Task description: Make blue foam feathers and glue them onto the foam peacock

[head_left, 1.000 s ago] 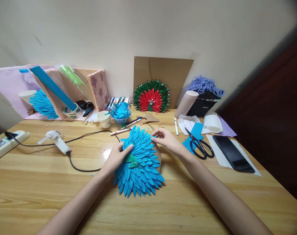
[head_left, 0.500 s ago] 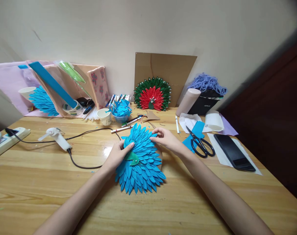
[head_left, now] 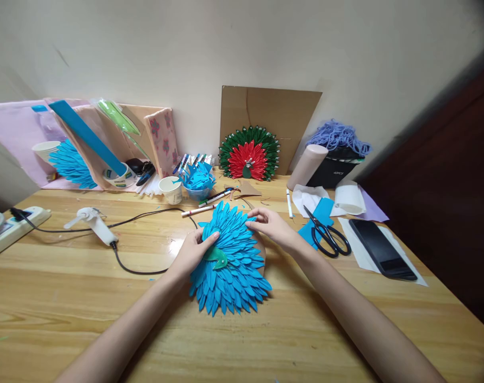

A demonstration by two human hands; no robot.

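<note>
A round craft peacock (head_left: 238, 266) lies on the wooden table, layered with blue petal-shaped pieces. A green bird body (head_left: 217, 257) with a small pale eye sits at its left middle, and brown cardboard shows along the right edge. My left hand (head_left: 193, 250) grips the peacock's left side, thumb on top and fingers hidden beneath the rim. At the upper right edge, my right hand (head_left: 268, 223) pinches the tip of a blue petal (head_left: 250, 224) between thumb and fingers.
Black-handled scissors (head_left: 330, 234) and a phone (head_left: 381, 249) lie at the right. A white glue gun (head_left: 96, 226) with its cord lies left. Behind stand a bowl of blue pieces (head_left: 198, 181), a paper cup (head_left: 170, 190) and a red-green peacock (head_left: 249, 154) against cardboard.
Almost nothing differs. The whole view has shifted very slightly, and both hands keep their places on the blue peacock.
</note>
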